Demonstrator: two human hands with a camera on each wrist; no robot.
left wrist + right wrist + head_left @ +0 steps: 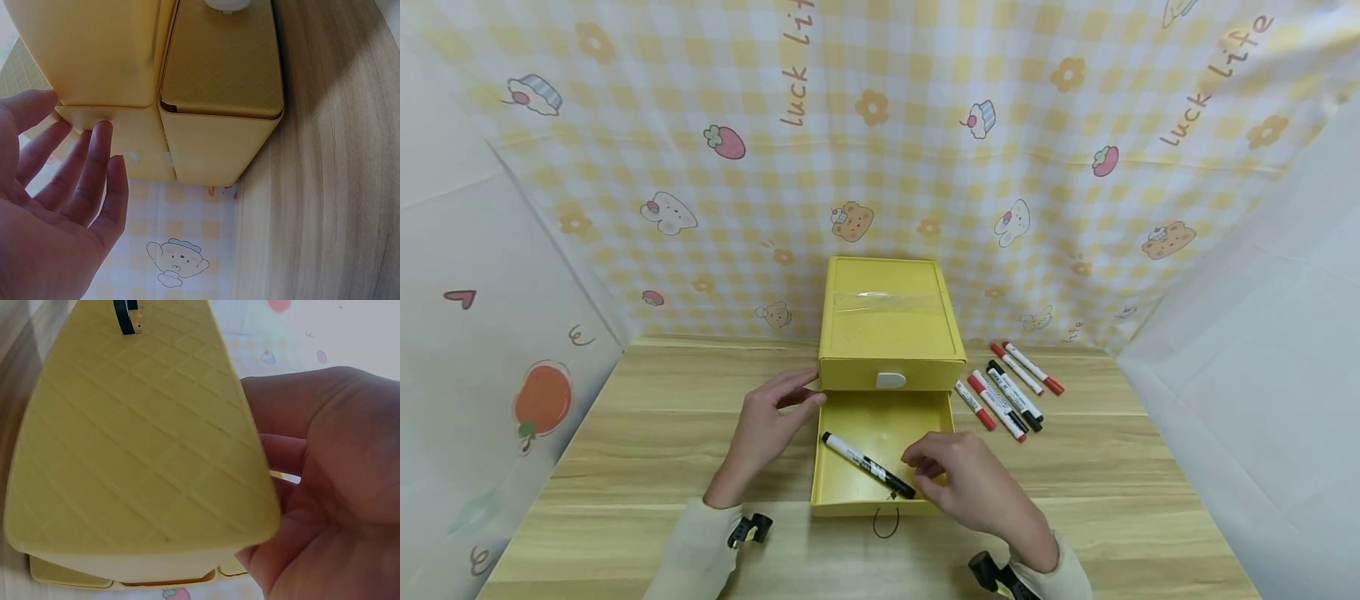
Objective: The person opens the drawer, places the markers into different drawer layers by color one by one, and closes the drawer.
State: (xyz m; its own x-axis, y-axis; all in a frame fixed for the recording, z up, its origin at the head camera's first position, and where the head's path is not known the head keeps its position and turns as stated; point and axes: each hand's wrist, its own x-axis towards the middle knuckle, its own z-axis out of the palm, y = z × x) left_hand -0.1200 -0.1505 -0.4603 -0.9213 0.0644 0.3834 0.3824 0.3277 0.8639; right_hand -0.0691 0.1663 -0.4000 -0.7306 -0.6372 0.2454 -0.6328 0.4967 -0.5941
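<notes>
A yellow two-drawer box [886, 317] stands against the patterned cloth, its lower drawer [842, 479] pulled out. Inside that drawer a black-and-white marker [865, 460] lies slanted. My left hand [767, 423] is at the box's left side. In the left wrist view, the loosely bent fingers [100, 169] meet the box near the seam between its levels. My right hand [966, 475] hovers over the drawer's right part, fingers bent and near the marker's black end, with nothing visible in them. In the right wrist view the drawer front [144, 437] hides its fingertips.
Right of the box, several red and black markers [1000, 404] lie on the wooden table [662, 417]. A dark loop handle [886, 525] hangs from the lower drawer's front, and a white tab [891, 381] marks the closed upper drawer. A checked cloth [880, 167] hangs behind.
</notes>
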